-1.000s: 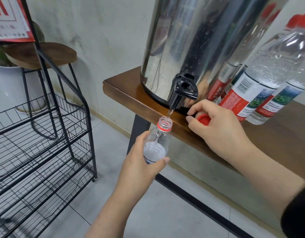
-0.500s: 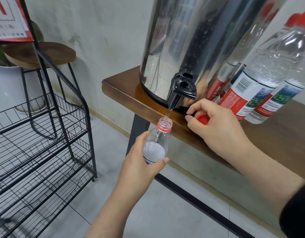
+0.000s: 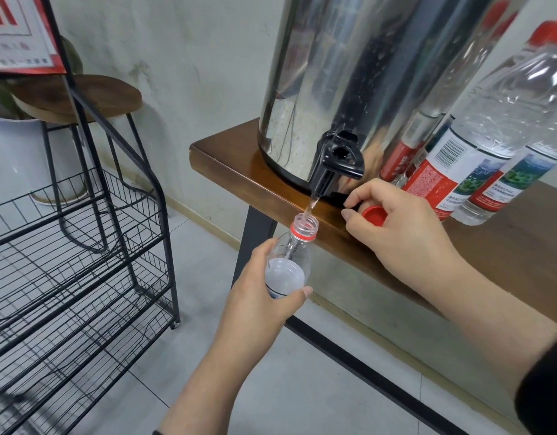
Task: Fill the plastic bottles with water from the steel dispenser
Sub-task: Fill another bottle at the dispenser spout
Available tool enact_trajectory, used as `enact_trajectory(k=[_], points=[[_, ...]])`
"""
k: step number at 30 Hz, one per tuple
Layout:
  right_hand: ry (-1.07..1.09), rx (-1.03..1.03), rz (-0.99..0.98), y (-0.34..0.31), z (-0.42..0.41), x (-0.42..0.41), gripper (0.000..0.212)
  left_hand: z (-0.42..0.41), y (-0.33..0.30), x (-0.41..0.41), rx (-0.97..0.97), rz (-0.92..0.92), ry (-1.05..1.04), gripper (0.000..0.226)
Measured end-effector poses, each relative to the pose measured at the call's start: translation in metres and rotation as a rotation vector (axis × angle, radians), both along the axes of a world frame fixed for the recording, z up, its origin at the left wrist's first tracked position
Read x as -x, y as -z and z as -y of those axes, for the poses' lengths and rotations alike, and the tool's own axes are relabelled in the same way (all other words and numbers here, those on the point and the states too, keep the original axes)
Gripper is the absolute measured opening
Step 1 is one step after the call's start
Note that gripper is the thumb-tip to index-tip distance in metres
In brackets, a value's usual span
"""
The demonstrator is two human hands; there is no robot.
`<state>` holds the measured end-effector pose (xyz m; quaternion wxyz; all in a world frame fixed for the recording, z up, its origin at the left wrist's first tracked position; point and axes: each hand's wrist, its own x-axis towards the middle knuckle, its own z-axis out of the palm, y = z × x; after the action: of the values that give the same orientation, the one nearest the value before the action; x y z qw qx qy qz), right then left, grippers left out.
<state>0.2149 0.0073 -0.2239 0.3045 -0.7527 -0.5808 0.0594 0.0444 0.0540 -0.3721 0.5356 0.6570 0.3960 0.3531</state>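
A tall steel dispenser (image 3: 349,73) stands on a brown wooden table (image 3: 227,164). Its black tap (image 3: 338,163) pours a thin stream of water. My left hand (image 3: 258,302) grips an open clear plastic bottle (image 3: 294,246) with a red neck ring, its mouth right under the tap below the table's edge. Water fills it up to about the shoulder. My right hand (image 3: 402,233) rests on the table edge beside the tap and holds the red cap (image 3: 375,215) in its curled fingers.
Two capped bottles with red and white labels (image 3: 477,158) stand on the table to the right of the dispenser. A black wire rack (image 3: 82,246) stands on the tiled floor at the left, with a wooden stool (image 3: 82,95) and a white pot behind it.
The water level in the held bottle has risen slightly. Both hands stay in the same places.
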Motion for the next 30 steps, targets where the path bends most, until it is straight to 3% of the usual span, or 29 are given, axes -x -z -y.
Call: enact_trajectory(k=[30], points=[[0.005, 0.009, -0.006, -0.0023, 0.0004, 0.0016, 0.003, -0.0014, -0.0027, 0.0036, -0.011, 0.011, -0.002, 0.078]])
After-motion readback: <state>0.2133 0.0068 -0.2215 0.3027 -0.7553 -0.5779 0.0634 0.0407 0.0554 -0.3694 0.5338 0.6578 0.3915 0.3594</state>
